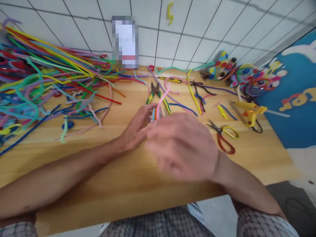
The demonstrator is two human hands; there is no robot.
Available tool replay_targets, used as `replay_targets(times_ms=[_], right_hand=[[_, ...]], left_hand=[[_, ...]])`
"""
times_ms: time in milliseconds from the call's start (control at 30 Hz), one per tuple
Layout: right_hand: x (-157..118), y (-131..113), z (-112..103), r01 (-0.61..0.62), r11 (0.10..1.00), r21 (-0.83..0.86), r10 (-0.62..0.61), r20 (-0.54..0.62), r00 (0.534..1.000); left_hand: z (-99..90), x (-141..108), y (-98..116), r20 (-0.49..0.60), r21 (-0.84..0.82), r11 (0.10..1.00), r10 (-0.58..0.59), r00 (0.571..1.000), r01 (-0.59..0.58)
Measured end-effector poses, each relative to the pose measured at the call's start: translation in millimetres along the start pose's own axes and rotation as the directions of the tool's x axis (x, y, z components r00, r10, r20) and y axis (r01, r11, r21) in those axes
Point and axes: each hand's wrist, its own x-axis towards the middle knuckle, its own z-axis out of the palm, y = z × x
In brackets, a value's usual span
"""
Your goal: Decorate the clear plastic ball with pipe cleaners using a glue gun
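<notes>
My left hand (137, 128) curls around a small rounded object (154, 114) banded with orange, white and blue, most of it hidden by my fingers. From it a pink pipe cleaner (163, 97) rises and bends over at the top. My right hand (182, 144), blurred by motion, is closed with its fingertips against the near side of the object; what they pinch is hidden. Just beyond my hands lie pliers (155, 90) with green and yellow handles, jaws pointing away.
A heap of pipe cleaners (49, 72) covers the left side. Scissors (223, 133) and a yellow hot glue gun (250, 112) lie at right. Decorated colourful figures (222, 69) stand at the back right. A blurred phone-like panel (125, 42) leans on the tiled wall. A utility knife (170, 79) lies behind the pliers.
</notes>
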Motion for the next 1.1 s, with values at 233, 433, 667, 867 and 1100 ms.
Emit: replay_targets(times_ms=[233, 433, 667, 867, 1100], right_hand=[[130.2, 49.6, -51.1, 0.276, 0.951, -0.137, -0.276, 0.018, 0.961], [118.5, 60.0, -38.9, 0.323, 0.923, -0.209, -0.318, 0.059, 0.946], [114.5, 65.2, -36.0, 0.289, 0.924, -0.252, -0.28, 0.072, 0.957], [116.0, 62.6, -34.3, 0.335, 0.912, -0.238, -0.337, 0.036, 0.941], [116.1, 62.5, -31.9, 0.379, 0.888, -0.26, -0.389, 0.014, 0.921]], left_hand=[[7.7, 2.8, -13.5, -0.016, 0.028, 0.987, 0.157, 0.987, -0.156], [8.7, 0.3, -9.7, -0.01, 0.021, 0.987, 0.157, 0.988, -0.157], [13.3, -0.5, -17.0, -0.024, 0.037, 0.986, 0.161, 0.987, -0.16], [16.5, -1.8, -15.1, -0.014, 0.016, 0.988, 0.157, 0.988, -0.156], [16.7, -2.8, -12.6, -0.009, 0.015, 0.984, 0.18, 0.984, -0.179]])
